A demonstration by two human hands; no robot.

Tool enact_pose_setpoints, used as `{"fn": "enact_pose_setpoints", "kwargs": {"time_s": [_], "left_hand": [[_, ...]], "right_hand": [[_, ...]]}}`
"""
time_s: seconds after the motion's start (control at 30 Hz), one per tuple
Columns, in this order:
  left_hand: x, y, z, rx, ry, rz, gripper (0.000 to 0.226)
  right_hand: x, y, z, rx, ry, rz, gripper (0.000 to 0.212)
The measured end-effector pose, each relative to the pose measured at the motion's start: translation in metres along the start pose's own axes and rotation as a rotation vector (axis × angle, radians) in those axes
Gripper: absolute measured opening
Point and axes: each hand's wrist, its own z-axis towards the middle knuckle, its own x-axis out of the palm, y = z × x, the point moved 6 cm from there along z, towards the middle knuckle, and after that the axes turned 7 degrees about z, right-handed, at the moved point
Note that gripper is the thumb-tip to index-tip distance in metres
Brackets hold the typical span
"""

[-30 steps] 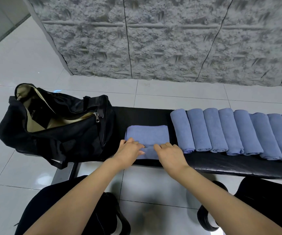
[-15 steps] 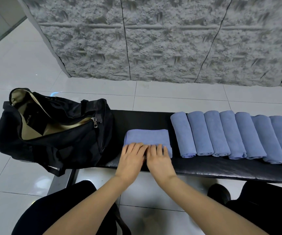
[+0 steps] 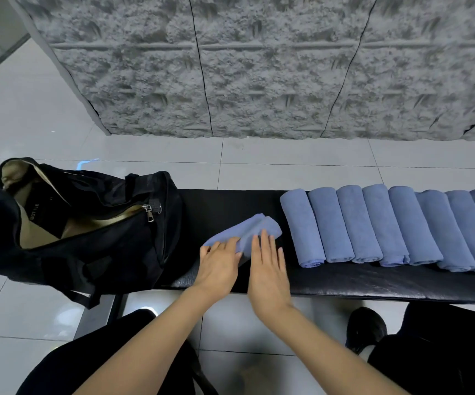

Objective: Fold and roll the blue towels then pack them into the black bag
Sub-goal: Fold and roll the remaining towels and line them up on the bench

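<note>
Towel (image 3: pixel 256 228) gripped by left hand (image 3: pixel 217 266), right hand (image 3: pixel 267 269) touching.

Bare forearms (image 3: pixel 150 346) — black trousers (image 3: pixel 88 363), a black shoe (image 3: pixel 366 327).
</note>
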Motion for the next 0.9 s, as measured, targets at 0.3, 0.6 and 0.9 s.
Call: {"fn": "enact_pose_setpoints", "kwargs": {"time_s": [0.3, 0.6, 0.9], "left_hand": [[-0.001, -0.007, 0.019, 0.127, -0.112, 0.223, 0.058], [-0.001, -0.017, 0.034, 0.483, -0.133, 0.388, 0.072], [0.01, -0.054, 0.061, -0.064, 0.018, -0.096, 0.066]], "right_hand": [[0.005, 0.0, 0.001, -0.035, 0.044, 0.21, 0.081], [-0.059, -0.099, 0.033, -0.015, -0.007, -0.118, 0.073], [-0.075, -0.185, 0.052, 0.284, 0.084, -0.288, 0.079]]}}
